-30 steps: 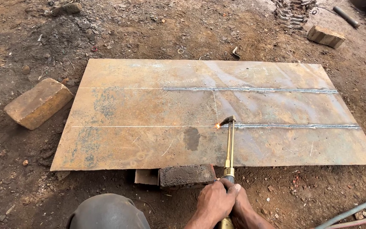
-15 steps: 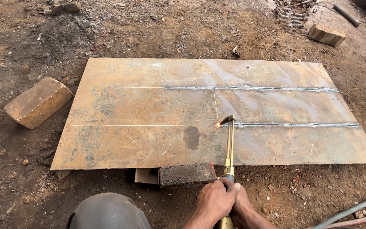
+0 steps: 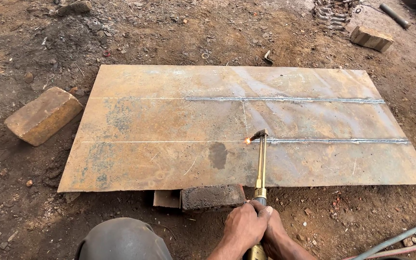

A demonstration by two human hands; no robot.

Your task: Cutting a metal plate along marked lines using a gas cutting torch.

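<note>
A brass cutting torch [image 3: 260, 166] runs from the bottom centre of my view up toward twelve o'clock, its bent nozzle tip touching a small orange spark on a chalk line. The torch looks rigid and fairly heavy, and the tip end is hot, so I judge the only safe hold is the handle at its near end. Both hands are wrapped together there: my left hand [image 3: 243, 226] clamps over the handle, and my right hand [image 3: 276, 235] closes on it from the three o'clock side, just beneath.

The tip rests on a large rusty steel plate [image 3: 169, 120] lying flat. To the torch's three o'clock, a rough cut seam [image 3: 338, 141] stretches to the plate's edge; a second seam [image 3: 285, 99] lies parallel at twelve. A dark brick [image 3: 213, 196] props the plate's near edge, just beside the torch at nine o'clock. A tan brick [image 3: 43, 115] sits on the dirt ground [image 3: 25, 48] well off at nine. Hoses [image 3: 396, 240] trail at four o'clock.
</note>
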